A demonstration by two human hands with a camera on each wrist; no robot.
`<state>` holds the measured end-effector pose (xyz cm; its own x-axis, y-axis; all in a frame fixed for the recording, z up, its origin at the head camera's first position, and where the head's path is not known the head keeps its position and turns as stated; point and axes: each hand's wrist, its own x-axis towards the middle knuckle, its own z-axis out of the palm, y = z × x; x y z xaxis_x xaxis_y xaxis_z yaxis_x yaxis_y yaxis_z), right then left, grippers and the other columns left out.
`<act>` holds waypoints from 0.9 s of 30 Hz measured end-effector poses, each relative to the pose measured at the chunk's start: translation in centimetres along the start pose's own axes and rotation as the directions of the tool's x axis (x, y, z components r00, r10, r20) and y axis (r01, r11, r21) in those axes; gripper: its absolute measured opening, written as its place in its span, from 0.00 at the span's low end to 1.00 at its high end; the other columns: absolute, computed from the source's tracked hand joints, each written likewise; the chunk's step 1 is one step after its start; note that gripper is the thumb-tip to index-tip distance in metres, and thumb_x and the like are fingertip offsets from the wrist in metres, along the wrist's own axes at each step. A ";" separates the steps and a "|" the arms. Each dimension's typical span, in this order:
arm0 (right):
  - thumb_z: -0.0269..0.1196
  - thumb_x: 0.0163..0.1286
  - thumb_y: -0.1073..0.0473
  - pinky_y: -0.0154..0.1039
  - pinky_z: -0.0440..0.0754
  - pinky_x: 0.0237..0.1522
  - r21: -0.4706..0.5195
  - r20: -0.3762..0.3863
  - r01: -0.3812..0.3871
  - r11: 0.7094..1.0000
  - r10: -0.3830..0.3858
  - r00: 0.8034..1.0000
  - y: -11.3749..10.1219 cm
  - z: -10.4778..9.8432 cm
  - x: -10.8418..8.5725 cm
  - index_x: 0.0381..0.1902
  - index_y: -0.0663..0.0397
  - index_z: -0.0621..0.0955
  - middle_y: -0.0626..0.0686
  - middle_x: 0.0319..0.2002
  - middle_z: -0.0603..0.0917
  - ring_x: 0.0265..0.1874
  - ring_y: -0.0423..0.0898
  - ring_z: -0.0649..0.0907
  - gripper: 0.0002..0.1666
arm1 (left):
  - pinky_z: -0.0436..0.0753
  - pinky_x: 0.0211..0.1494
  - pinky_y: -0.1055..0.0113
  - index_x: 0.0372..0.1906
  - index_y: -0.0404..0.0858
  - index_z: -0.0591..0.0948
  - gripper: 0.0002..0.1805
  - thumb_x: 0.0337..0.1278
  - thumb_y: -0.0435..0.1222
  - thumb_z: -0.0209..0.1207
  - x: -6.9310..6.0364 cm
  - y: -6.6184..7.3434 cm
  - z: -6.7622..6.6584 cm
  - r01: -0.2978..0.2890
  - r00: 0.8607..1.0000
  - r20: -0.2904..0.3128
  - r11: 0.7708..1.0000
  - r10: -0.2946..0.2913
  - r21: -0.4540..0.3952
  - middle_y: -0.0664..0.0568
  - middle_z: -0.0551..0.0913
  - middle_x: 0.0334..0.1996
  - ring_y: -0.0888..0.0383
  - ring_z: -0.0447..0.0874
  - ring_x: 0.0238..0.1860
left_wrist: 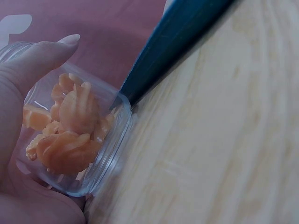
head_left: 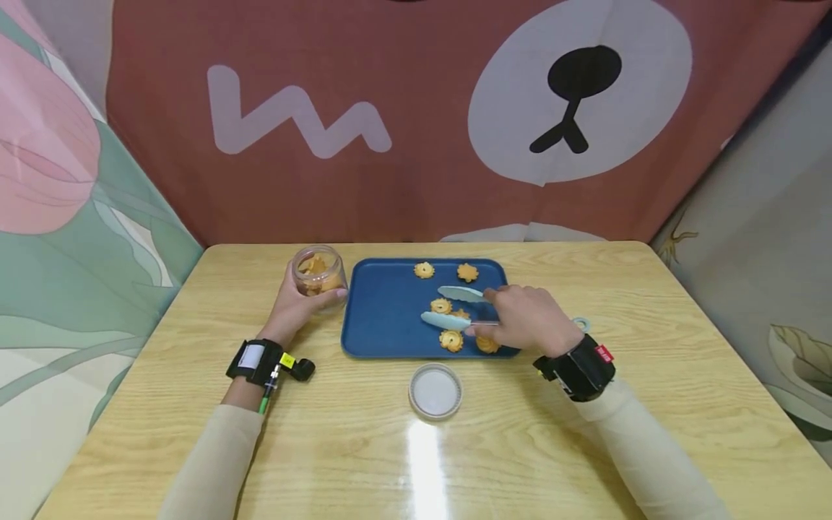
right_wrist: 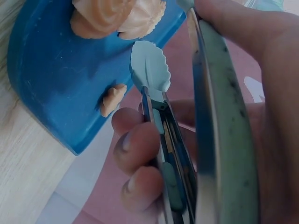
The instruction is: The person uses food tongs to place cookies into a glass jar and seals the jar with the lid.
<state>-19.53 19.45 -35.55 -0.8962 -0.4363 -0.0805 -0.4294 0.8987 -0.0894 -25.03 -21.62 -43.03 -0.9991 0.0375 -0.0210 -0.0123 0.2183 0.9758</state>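
Note:
My left hand (head_left: pixel 295 307) grips a clear jar (head_left: pixel 333 278) with several cookies inside, at the left of the blue tray (head_left: pixel 377 318). In the left wrist view the thumb lies along the jar (left_wrist: pixel 124 116), beside the tray's edge. My right hand (head_left: pixel 529 318) holds light-green tongs (head_left: pixel 455 321) over the tray's right half. Their two tips are spread apart, with nothing seen pinched between them. Cookies (head_left: pixel 451 340) lie under and around the tongs, and two more are near the tray's far edge. In the right wrist view fingers curl round the tongs (right_wrist: pixel 150 67).
A round lid (head_left: pixel 435 391) lies on the wooden table (head_left: pixel 338 448) in front of the tray. A printed cloth (head_left: pixel 416 195) with a bear's face hangs behind the table, and patterned cloths stand at both sides.

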 end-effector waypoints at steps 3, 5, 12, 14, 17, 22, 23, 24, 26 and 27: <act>0.66 0.70 0.30 0.48 0.87 0.34 -0.013 -0.005 -0.001 1.000 0.001 1.000 -0.1 0.1 0.1 0.67 0.60 0.80 0.61 0.51 0.89 0.42 0.55 0.89 0.45 | 0.63 0.81 0.49 0.82 0.60 0.52 0.60 0.50 0.47 0.80 0.0 -0.1 -0.1 -0.002 1.000 -0.002 1.000 0.002 -0.004 0.44 0.66 0.76 0.49 0.65 0.77; 0.66 0.70 0.31 0.49 0.87 0.35 -0.018 -0.010 -0.001 1.000 0.001 1.000 -0.2 0.0 0.1 0.67 0.59 0.81 0.60 0.51 0.89 0.42 0.55 0.89 0.43 | 0.63 0.81 0.49 0.82 0.60 0.52 0.60 0.51 0.46 0.80 0.0 -0.1 -0.1 -0.005 1.000 -0.002 1.000 0.005 -0.006 0.44 0.66 0.76 0.49 0.65 0.77; 0.69 0.70 0.36 0.47 0.86 0.32 -0.019 -0.035 0.028 0.999 -0.029 0.999 -0.2 0.1 0.0 0.63 0.56 0.83 0.56 0.44 0.90 0.37 0.52 0.88 0.36 | 0.63 0.82 0.48 0.82 0.57 0.52 0.61 0.50 0.47 0.81 0.0 0.0 -0.1 -0.007 1.000 0.000 1.000 0.007 0.001 0.44 0.66 0.76 0.49 0.65 0.77; 0.69 0.70 0.36 0.46 0.85 0.31 -0.026 -0.041 0.036 0.999 -0.037 0.998 -0.1 0.1 0.1 0.62 0.56 0.84 0.55 0.43 0.90 0.36 0.51 0.87 0.35 | 0.62 0.83 0.48 0.82 0.57 0.52 0.61 0.50 0.47 0.81 0.1 0.1 -0.1 -0.012 1.000 0.000 1.000 0.012 0.001 0.44 0.66 0.77 0.50 0.64 0.78; 0.69 0.70 0.37 0.45 0.84 0.29 -0.031 -0.054 0.046 0.998 -0.048 0.997 0.0 0.1 0.2 0.61 0.55 0.84 0.55 0.43 0.90 0.34 0.50 0.87 0.33 | 0.62 0.83 0.48 0.82 0.56 0.52 0.61 0.50 0.47 0.80 0.2 0.1 -0.1 -0.021 1.000 0.004 1.000 0.021 -0.005 0.44 0.66 0.77 0.49 0.64 0.78; 0.70 0.70 0.38 0.43 0.83 0.27 -0.032 -0.090 0.073 0.997 -0.076 0.993 0.1 0.2 0.4 0.60 0.54 0.85 0.57 0.45 0.91 0.31 0.48 0.86 0.32 | 0.63 0.82 0.49 0.82 0.57 0.53 0.60 0.51 0.46 0.80 0.2 0.1 -0.1 -0.031 0.999 0.007 0.999 0.031 -0.016 0.43 0.66 0.77 0.49 0.65 0.78; 0.71 0.70 0.38 0.42 0.82 0.26 -0.034 -0.097 0.079 0.996 -0.082 0.992 0.1 0.3 0.4 0.60 0.54 0.85 0.57 0.45 0.91 0.30 0.47 0.85 0.32 | 0.63 0.82 0.49 0.82 0.57 0.53 0.60 0.51 0.46 0.80 0.2 0.0 -0.1 -0.029 1.000 0.007 0.999 0.030 -0.018 0.44 0.66 0.77 0.49 0.65 0.77; 0.70 0.70 0.38 0.41 0.81 0.25 -0.040 -0.103 0.084 0.996 -0.088 0.991 0.1 0.3 0.4 0.60 0.54 0.86 0.56 0.44 0.91 0.29 0.47 0.84 0.32 | 0.64 0.82 0.49 0.82 0.56 0.53 0.60 0.51 0.45 0.80 0.2 0.0 -0.1 -0.027 1.000 0.005 0.999 0.028 -0.022 0.44 0.66 0.77 0.49 0.65 0.77; 0.70 0.70 0.38 0.40 0.81 0.25 -0.049 -0.112 0.094 0.994 -0.099 0.989 0.1 0.5 0.4 0.59 0.55 0.86 0.56 0.43 0.91 0.27 0.45 0.83 0.31 | 0.64 0.82 0.50 0.82 0.56 0.53 0.60 0.51 0.45 0.80 0.1 0.0 -0.1 -0.020 1.000 0.006 0.999 0.020 -0.025 0.44 0.66 0.76 0.49 0.65 0.77; 0.70 0.70 0.38 0.40 0.80 0.24 -0.055 -0.116 0.096 0.994 -0.102 0.988 0.2 0.6 0.3 0.58 0.55 0.86 0.56 0.42 0.91 0.26 0.45 0.83 0.31 | 0.64 0.82 0.50 0.83 0.56 0.52 0.60 0.52 0.44 0.80 0.0 -0.1 -0.1 -0.018 1.000 0.010 0.999 0.018 -0.027 0.44 0.65 0.77 0.49 0.65 0.77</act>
<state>-19.84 19.42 -36.19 -0.8546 -0.5173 0.0450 -0.5190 0.8537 -0.0418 -25.08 -21.70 -43.09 -0.9987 0.0511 -0.0055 0.0044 0.1915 0.9815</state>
